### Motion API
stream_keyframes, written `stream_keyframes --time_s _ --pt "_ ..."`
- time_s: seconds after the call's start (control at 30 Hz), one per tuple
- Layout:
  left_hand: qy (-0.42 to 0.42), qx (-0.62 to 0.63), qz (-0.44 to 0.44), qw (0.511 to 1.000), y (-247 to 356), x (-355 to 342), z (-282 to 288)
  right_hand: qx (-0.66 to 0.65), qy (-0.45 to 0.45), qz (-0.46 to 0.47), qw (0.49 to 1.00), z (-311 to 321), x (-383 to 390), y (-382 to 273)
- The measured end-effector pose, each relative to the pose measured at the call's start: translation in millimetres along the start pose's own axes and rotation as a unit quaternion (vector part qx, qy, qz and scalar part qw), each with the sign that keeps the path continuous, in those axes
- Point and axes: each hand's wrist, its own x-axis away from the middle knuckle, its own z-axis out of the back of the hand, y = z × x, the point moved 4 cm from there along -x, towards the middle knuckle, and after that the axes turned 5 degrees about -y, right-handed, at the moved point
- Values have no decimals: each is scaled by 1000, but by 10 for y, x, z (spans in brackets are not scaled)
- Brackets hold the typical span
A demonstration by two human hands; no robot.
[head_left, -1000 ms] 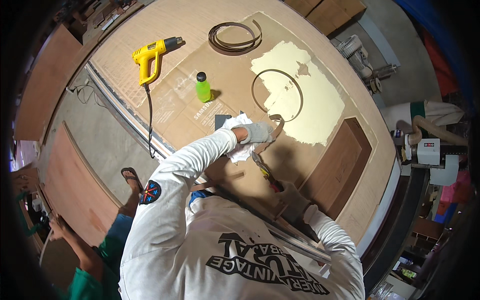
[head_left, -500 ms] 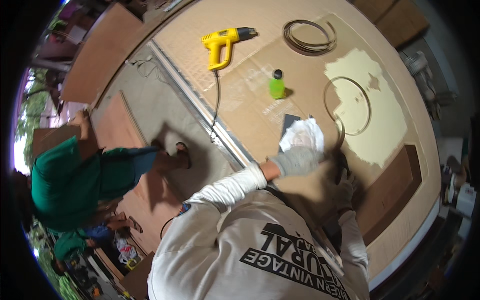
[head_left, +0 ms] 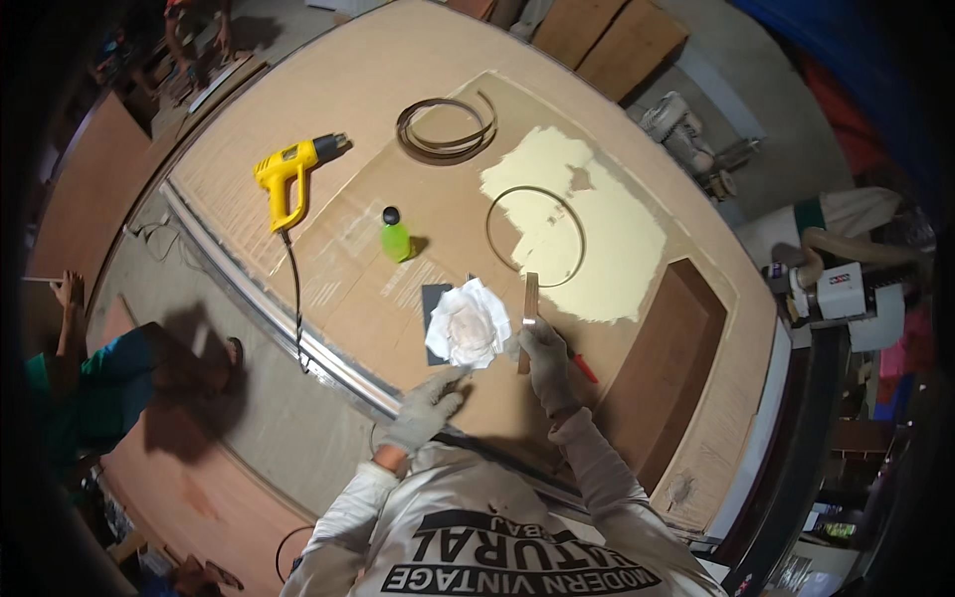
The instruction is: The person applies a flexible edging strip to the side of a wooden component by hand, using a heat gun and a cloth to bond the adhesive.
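Observation:
My right hand (head_left: 549,363), in a grey work glove, is closed round a short strip of brown edge banding (head_left: 531,289) that stands up from the fist. My left hand (head_left: 423,413), gloved too, has its fingers stretched out at the near edge of a crumpled white paper or cloth (head_left: 468,323) with a beige patch in its middle. That white piece lies partly over a flat dark grey piece (head_left: 434,298). Beside my right hand is a slim red object (head_left: 585,369), its kind not clear.
On the cardboard-covered table (head_left: 348,60) lie a yellow heat gun (head_left: 288,179), a bottle of green liquid (head_left: 396,242), a banding coil (head_left: 446,159) and a thin ring (head_left: 579,224) over a cream patch (head_left: 627,234). A brown panel (head_left: 671,383) sits right. A person's hand (head_left: 68,290) shows left.
My left hand has drawn back from over the white piece toward me. My right hand has come forward into clearer view with the brown strip upright. The head view has swung right.

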Motion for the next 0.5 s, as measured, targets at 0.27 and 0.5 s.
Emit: stream_keyframes --time_s 0.27,0.5 --pt "94 -266 116 952 -899 1051 444 508 93 133 846 556 -406 15" --pt "109 -230 381 889 -2384 2378 316 581 -13 184 793 -163 681 884"
